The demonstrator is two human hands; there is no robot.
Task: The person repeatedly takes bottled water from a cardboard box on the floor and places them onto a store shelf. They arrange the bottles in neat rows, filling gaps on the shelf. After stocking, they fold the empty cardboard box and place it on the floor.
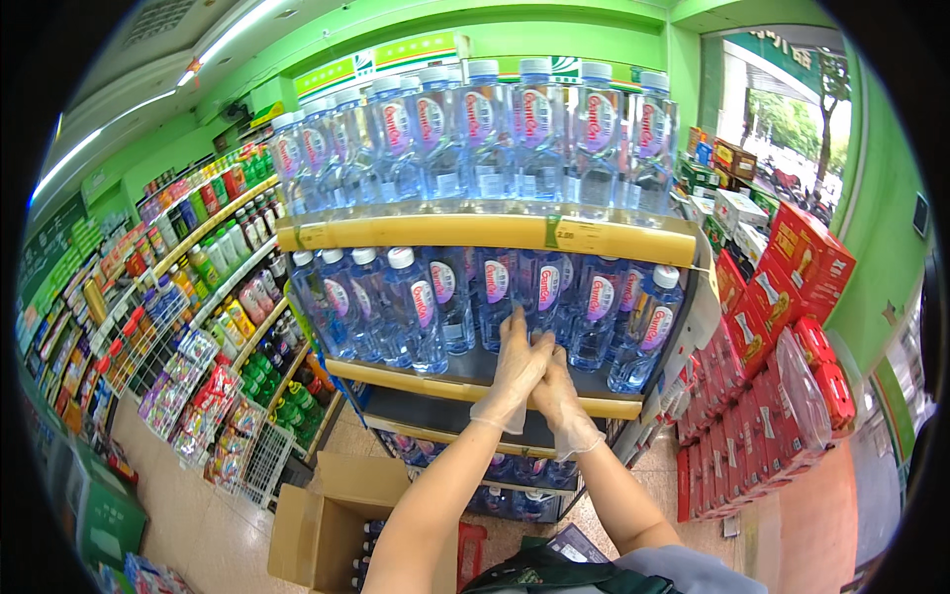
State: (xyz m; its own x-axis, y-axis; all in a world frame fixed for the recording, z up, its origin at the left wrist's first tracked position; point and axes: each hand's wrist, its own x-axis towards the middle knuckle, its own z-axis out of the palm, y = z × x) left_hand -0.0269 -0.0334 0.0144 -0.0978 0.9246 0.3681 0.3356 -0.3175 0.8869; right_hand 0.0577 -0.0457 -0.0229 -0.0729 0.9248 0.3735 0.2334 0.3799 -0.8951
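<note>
Both my hands wear thin clear gloves and reach to the middle shelf of a rack of bottled water. My left hand (513,360) has its fingertips near the front of a Ganten water bottle (496,297). Close against it, my right hand (557,382) reaches towards another Ganten bottle (548,286); the hands overlap, and whether either grips a bottle cannot be told. More bottles stand upright on both sides, among them a front one (419,312) at the left and one (646,334) at the right. A full row (536,134) stands on the top shelf.
An open cardboard box (297,534) with dark-capped items stands on the floor at lower left. Stacked red cartons (742,438) are right of the rack. Wire baskets with snack packets (174,393) and drink shelves (230,275) lie left. Yellow edge strips (482,234) front the shelves.
</note>
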